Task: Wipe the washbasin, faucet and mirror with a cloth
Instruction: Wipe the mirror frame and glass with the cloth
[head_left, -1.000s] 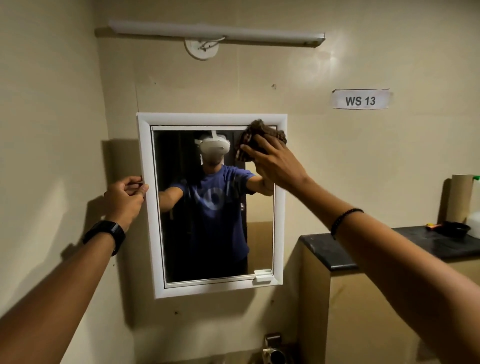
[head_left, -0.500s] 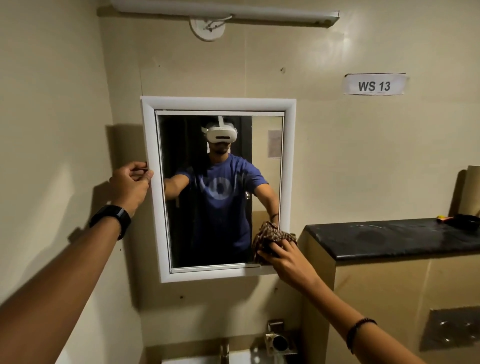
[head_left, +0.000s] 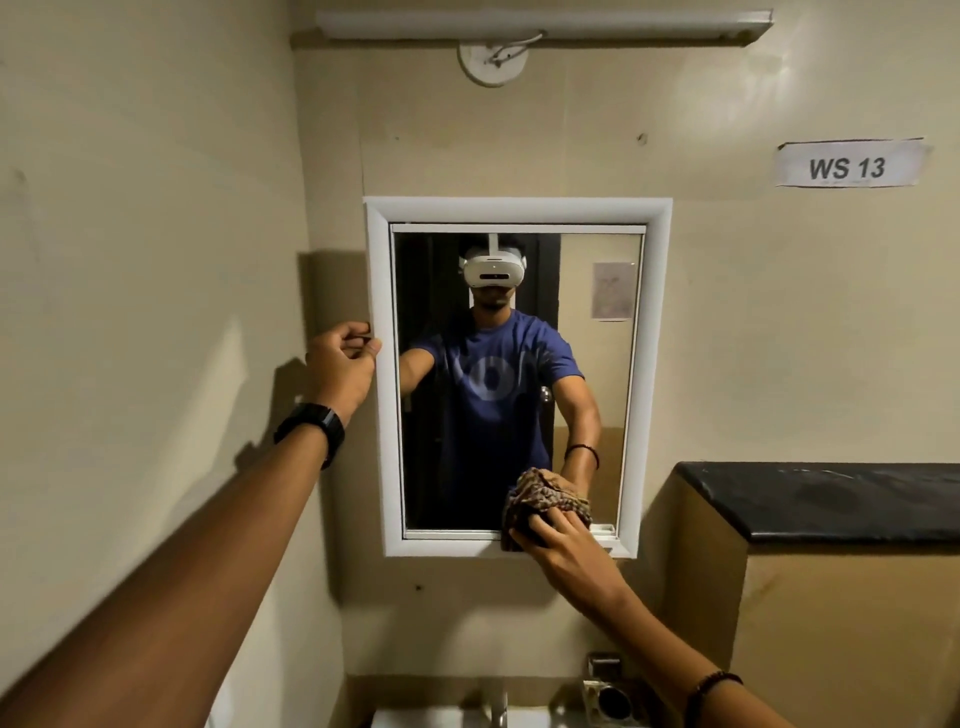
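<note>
Fingers (head_left: 553, 525) half-hidden by cloth (head_left: 543, 499).

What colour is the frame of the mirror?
White; the mirror frame shows clearly in the head view.

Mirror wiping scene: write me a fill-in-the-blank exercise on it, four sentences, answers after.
1. The right hand presses a patterned ____ against the mirror.
2. The left hand holds the mirror's white ____ on its left side.
3. The paper label on the wall reads WS ____.
4. The left wrist wears a black ____.

Answers: cloth; frame; 13; watch
</note>
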